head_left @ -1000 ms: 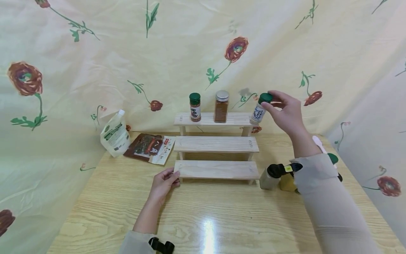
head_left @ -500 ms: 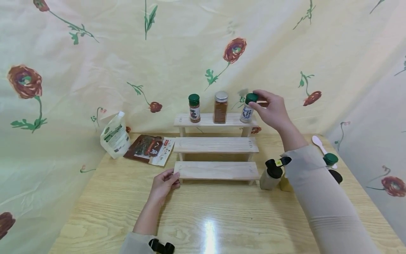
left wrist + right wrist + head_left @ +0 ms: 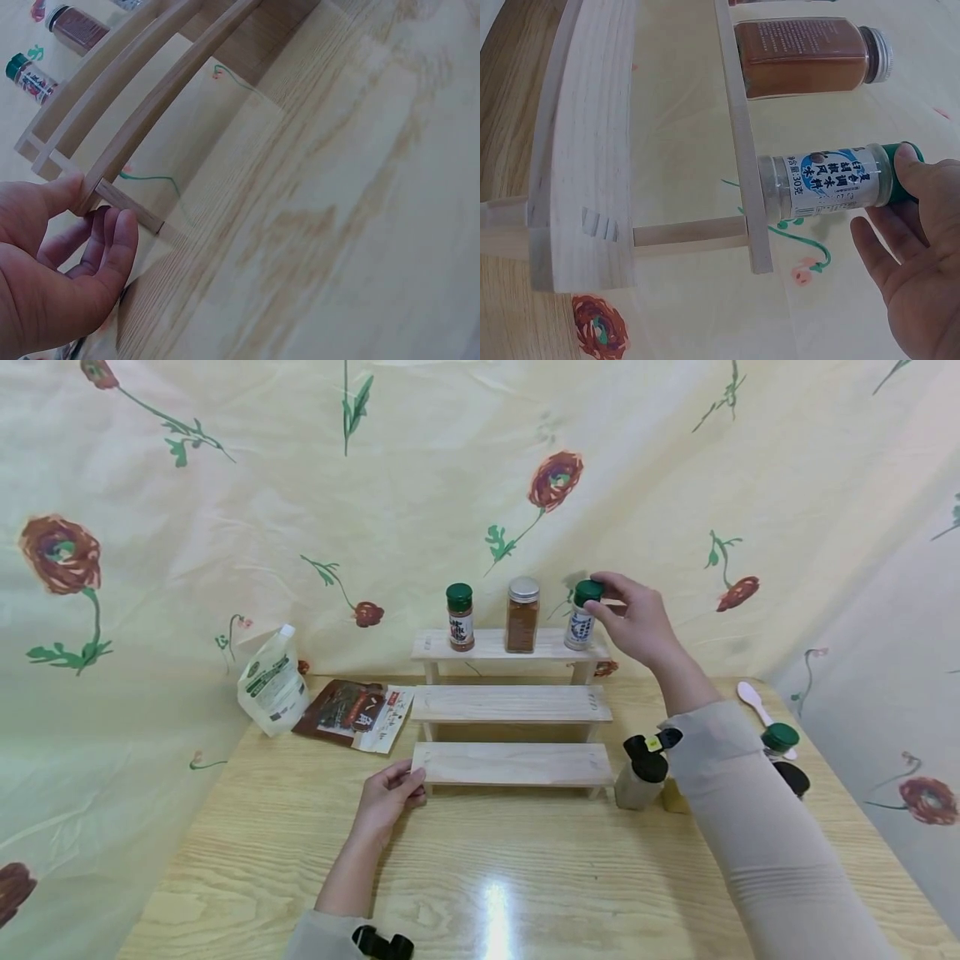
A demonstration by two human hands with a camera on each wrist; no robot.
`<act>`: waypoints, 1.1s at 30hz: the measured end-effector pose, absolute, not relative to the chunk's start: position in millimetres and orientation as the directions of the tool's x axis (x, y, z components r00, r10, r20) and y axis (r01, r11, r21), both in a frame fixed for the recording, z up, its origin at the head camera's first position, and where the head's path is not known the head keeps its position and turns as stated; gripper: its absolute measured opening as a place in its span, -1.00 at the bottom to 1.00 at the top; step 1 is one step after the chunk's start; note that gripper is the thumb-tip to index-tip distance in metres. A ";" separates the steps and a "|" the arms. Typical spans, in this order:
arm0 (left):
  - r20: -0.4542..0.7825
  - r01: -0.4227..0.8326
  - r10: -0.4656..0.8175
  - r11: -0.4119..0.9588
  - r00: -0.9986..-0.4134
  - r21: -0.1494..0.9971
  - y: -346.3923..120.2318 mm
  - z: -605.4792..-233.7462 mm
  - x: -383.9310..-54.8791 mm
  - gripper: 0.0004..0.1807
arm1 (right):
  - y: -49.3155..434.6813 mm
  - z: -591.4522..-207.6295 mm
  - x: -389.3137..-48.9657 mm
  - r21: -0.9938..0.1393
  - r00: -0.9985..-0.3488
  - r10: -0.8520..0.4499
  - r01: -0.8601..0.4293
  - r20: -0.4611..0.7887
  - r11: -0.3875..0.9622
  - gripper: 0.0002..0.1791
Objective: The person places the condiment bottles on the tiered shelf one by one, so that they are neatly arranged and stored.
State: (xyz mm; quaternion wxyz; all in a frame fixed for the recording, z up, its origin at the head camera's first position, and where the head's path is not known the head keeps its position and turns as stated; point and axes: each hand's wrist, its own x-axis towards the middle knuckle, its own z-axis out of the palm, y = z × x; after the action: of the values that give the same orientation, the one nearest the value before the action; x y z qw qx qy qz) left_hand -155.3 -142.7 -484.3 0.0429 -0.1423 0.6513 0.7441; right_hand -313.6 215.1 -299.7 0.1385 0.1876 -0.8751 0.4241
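Note:
A three-step wooden rack stands on the table. My right hand pinches the green cap of a white-labelled spice shaker, which stands upright on the top step at its right end. In the right wrist view, the shaker has its base at the step's board. On the same step are a square jar of brown powder with a silver lid and a green-capped red spice shaker. My left hand grips the left end of the lowest step, thumb on top, as the left wrist view also shows.
Left of the rack lie a brown-and-white packet and a white spouted pouch. To the right stand a black-capped jar, a partly hidden yellow container, a white spoon and a green-capped container. Patterned cloth hangs behind.
My right hand has moved left with the white-labelled shaker, which went from tilted at the top step's right end to upright on it. The left hand has kept its place.

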 end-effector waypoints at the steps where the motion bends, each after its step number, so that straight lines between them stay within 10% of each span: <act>1: -0.269 -0.250 -0.121 -0.148 -0.956 0.957 -142.6 -484.4 -155.2 -0.48 | 215.4 -299.7 -312.9 -0.689 -0.892 -0.212 -0.444 0.399 0.573 -0.50; 33: -0.242 -0.227 -0.109 -0.137 -0.964 0.964 -143.5 -485.9 -155.0 -0.54 | 275.3 -344.2 -257.6 -0.603 -0.873 -0.045 -0.372 0.486 0.706 -0.50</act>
State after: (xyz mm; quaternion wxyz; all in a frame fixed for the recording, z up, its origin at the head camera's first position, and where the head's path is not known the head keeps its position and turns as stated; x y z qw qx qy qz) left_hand -155.0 -143.5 -485.9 0.0395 -0.1280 0.6555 0.7432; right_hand -257.6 275.3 -344.2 0.2238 0.1163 -0.8960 0.3654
